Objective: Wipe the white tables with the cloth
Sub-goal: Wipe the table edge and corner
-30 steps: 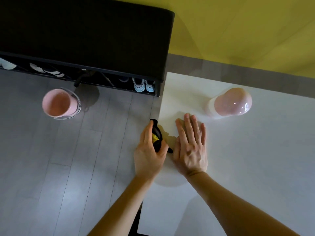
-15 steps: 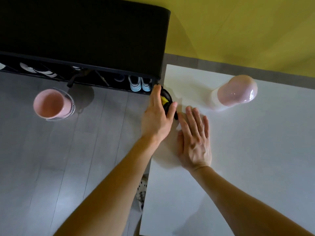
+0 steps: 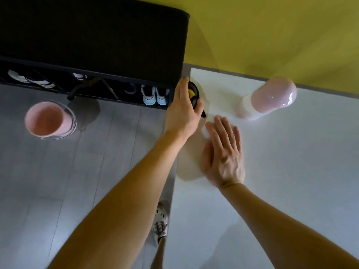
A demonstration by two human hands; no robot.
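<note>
The white table [image 3: 281, 181] fills the right half of the view. My left hand [image 3: 183, 111] grips a dark cloth with a yellow patch [image 3: 194, 94] and holds it against the table's left edge, close to the far left corner. Most of the cloth is hidden under my fingers. My right hand [image 3: 223, 152] lies flat on the tabletop with its fingers straight, just right of and nearer than the left hand.
A pink-domed white lamp [image 3: 268, 99] stands on the table near the back edge. A black shoe rack [image 3: 93, 55] with sneakers lines the wall at left. A pink bin [image 3: 48, 119] stands on the grey floor. My shoe [image 3: 161, 220] shows beside the table edge. A yellow wall rises behind.
My left hand has slid the cloth along the table's left edge, away from me toward the far corner. My right hand stays flat on the table.
</note>
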